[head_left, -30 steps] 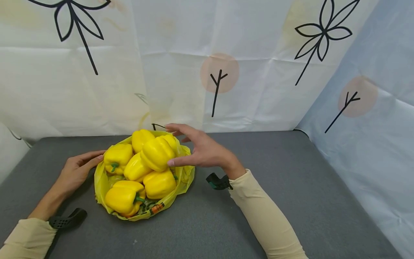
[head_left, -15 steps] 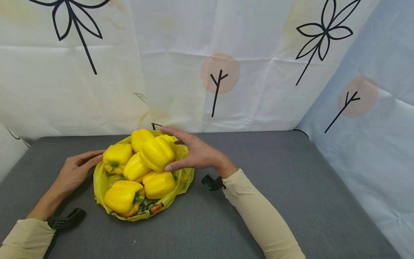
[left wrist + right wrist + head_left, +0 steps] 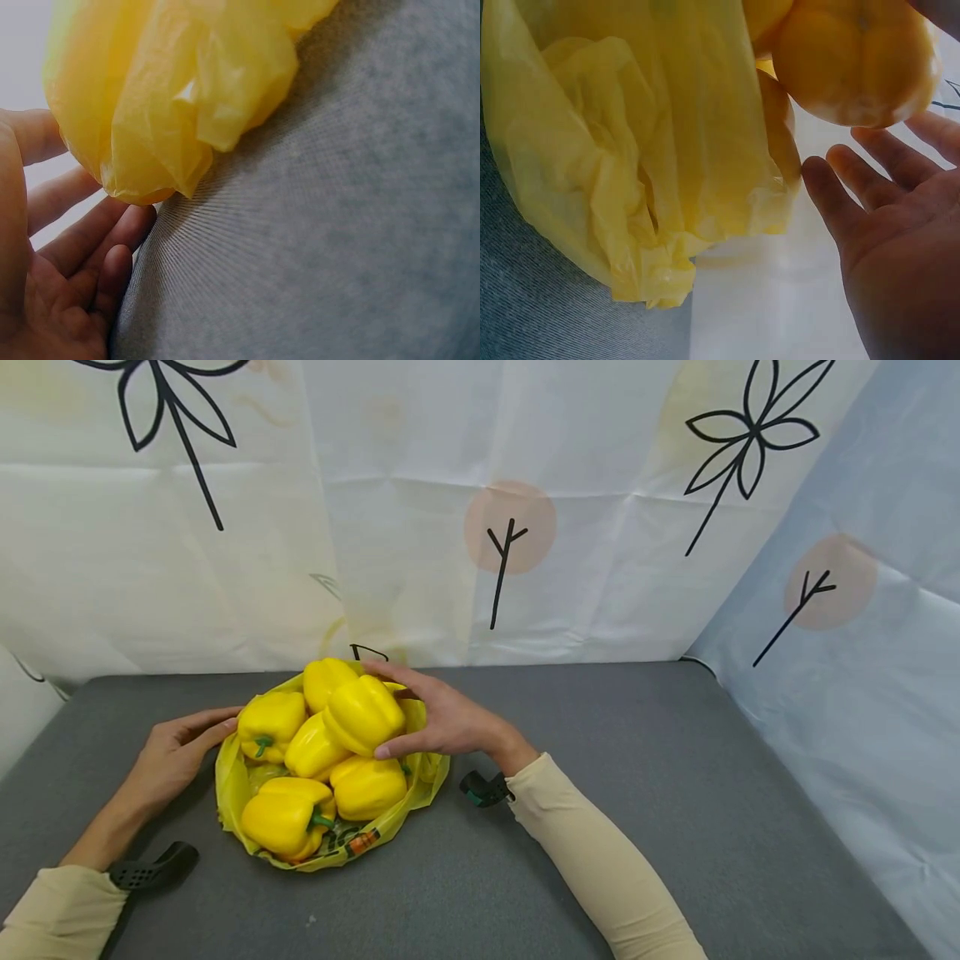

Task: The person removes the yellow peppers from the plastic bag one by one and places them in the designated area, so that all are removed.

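A yellow plastic bag (image 3: 427, 781), its rim rolled down, holds several yellow bell peppers (image 3: 281, 818) with green stems. One bell pepper (image 3: 365, 714) lies on top of the others. My right hand (image 3: 453, 718) is spread around this top pepper, thumb at its near lower side and fingers on its far side. In the right wrist view, the fingertips (image 3: 870, 139) are right at the pepper's rounded end. On the bag's left side, my left hand (image 3: 172, 760) touches the rim with extended fingers. The left wrist view has those fingers (image 3: 67, 195) straight along the yellow plastic.
The bag stands on a grey cloth-covered table (image 3: 600, 718), left of its middle. White sheeting (image 3: 405, 543) with plant drawings rises behind the table, and a bluish-white sheet (image 3: 885, 693) borders the right side. Dark wrist straps (image 3: 153, 868) sit below both hands.
My right hand has moved left, closing in around the top pepper. The left hand, the bag and the peppers have stayed nearly in place.
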{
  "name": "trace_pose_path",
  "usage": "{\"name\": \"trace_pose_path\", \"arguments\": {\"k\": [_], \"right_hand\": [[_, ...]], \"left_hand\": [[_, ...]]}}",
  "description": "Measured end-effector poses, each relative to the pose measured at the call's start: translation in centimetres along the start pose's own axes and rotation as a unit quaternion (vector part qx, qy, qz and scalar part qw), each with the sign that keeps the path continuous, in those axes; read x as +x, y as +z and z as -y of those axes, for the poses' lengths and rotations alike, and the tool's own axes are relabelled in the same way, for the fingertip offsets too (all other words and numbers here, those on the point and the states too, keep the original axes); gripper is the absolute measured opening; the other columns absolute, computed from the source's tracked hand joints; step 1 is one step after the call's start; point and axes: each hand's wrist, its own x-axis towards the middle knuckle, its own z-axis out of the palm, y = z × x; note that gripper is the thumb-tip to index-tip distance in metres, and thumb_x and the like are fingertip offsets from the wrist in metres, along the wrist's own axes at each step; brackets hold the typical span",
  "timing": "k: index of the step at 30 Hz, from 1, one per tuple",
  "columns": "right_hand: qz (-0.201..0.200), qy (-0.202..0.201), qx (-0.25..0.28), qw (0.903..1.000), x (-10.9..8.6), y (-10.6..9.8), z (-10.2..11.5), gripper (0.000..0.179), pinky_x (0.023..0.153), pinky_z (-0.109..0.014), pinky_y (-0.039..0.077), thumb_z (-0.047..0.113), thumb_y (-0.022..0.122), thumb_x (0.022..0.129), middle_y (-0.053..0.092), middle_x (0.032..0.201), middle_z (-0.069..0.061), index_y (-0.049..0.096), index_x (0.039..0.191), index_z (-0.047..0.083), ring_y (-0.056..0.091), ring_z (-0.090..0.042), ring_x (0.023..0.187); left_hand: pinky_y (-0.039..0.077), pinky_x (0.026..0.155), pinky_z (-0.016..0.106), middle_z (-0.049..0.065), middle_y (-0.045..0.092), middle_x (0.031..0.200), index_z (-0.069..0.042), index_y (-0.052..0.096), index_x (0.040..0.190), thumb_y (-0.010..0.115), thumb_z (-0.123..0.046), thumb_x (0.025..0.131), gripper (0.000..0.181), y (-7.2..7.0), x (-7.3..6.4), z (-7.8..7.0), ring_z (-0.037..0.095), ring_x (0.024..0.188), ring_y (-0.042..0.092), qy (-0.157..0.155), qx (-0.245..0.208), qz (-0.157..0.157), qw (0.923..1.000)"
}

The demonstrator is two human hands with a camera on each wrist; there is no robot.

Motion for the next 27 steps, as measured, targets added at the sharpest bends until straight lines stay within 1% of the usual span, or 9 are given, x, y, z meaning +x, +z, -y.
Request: {"name": "trace_pose_path", "arguments": {"k": [3,7,10,17,20,23,27], "right_hand": [[-0.007,0.008,-0.001,0.9999,0.0,0.1,0.0,0.098,0.115,-0.033,0.033,0.015,0.084,0.086,0.026,0.165,-0.007,0.024,0.162,0.013,0.036,-0.018,0.143],[-0.014,0.018,-0.009,0.9997,0.1,0.3,0.0,0.098,0.114,-0.029,0.034,0.018,0.085,0.086,0.026,0.165,-0.003,0.024,0.163,0.015,0.037,-0.013,0.142],[-0.015,0.022,-0.018,0.9995,0.2,0.5,-0.1,0.098,0.113,-0.027,0.035,0.02,0.085,0.086,0.027,0.164,-0.003,0.024,0.163,0.017,0.039,-0.012,0.141],[-0.023,0.038,-0.029,0.9986,0.2,0.8,0.1,0.095,0.111,-0.029,0.038,0.024,0.085,0.086,0.034,0.16,-0.001,0.027,0.162,0.021,0.042,-0.015,0.138],[-0.028,0.037,-0.025,0.9986,0.2,0.9,0.1,0.094,0.11,-0.028,0.037,0.024,0.085,0.085,0.037,0.157,-0.002,0.03,0.161,0.02,0.043,-0.014,0.136],[-0.034,0.028,-0.012,0.999,0.3,0.9,0.1,0.093,0.11,-0.026,0.037,0.021,0.086,0.085,0.04,0.155,-0.004,0.032,0.16,0.017,0.044,-0.013,0.135],[-0.044,0.021,0.003,0.9988,0.4,1.1,0.0,0.092,0.11,-0.024,0.037,0.018,0.087,0.083,0.042,0.153,-0.005,0.034,0.158,0.012,0.046,-0.012,0.133]], "left_hand": [[0.038,0.082,0.003,-0.033,0.053,0.118,0.004,0.055,0.143,0.052,-0.027,0.108,0.046,0.0,0.0,0.0,-0.018,0.109,0.046,-0.002,0.0,-0.002,1.0],[0.038,0.082,0.003,-0.035,0.053,0.117,0.005,0.055,0.142,0.053,-0.026,0.108,0.046,0.0,0.1,0.0,-0.019,0.109,0.045,-0.009,0.004,-0.003,0.9999],[0.037,0.081,0.003,-0.036,0.052,0.116,0.006,0.055,0.142,0.053,-0.026,0.108,0.046,0.0,0.1,0.2,-0.02,0.108,0.044,-0.009,0.007,-0.001,0.9999],[0.037,0.08,0.003,-0.037,0.052,0.115,0.006,0.055,0.142,0.053,-0.026,0.108,0.047,0.0,0.1,0.2,-0.02,0.108,0.044,-0.014,0.01,0.001,0.9999],[0.037,0.081,0.003,-0.037,0.052,0.116,0.006,0.055,0.142,0.053,-0.025,0.108,0.046,-0.1,0.1,0.1,-0.02,0.108,0.044,-0.011,0.009,0.002,0.9999],[0.037,0.08,0.003,-0.036,0.052,0.116,0.007,0.054,0.142,0.053,-0.024,0.108,0.046,-0.1,0.1,0.2,-0.02,0.108,0.044,-0.003,0.007,0.003,1.0],[0.037,0.08,0.003,-0.036,0.052,0.116,0.007,0.054,0.142,0.053,-0.024,0.108,0.046,-0.1,0.1,0.2,-0.02,0.108,0.044,-0.004,0.008,0.004,1.0]]}}
